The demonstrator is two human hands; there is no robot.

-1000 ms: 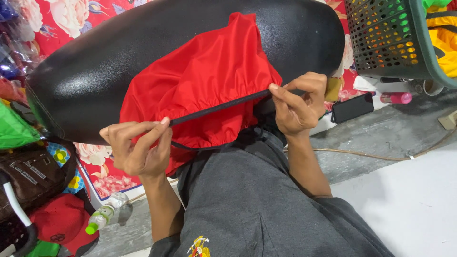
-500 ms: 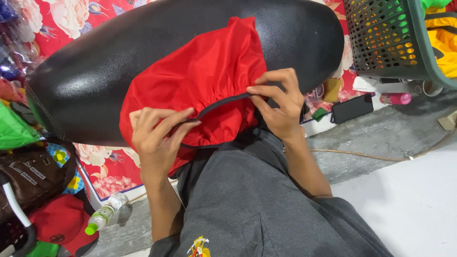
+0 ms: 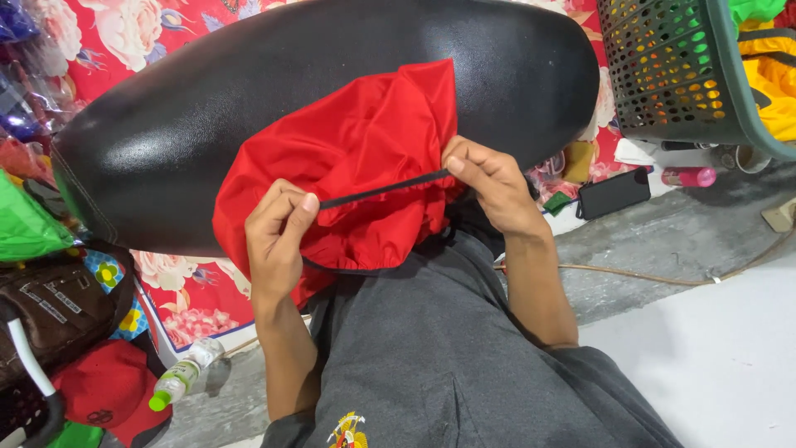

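L hand (image 3: 278,232) & R hand (image 3: 489,182) fingers each pinching an end of black band (image 3: 381,189) pulled taut across red cover (image 3: 356,158), draped on black seat (image 3: 199,108) over lap, w/ green basket (image 3: 680,75) upper right.

hands (image 3: 278,228) closer — black band (image 3: 381,189) shorter
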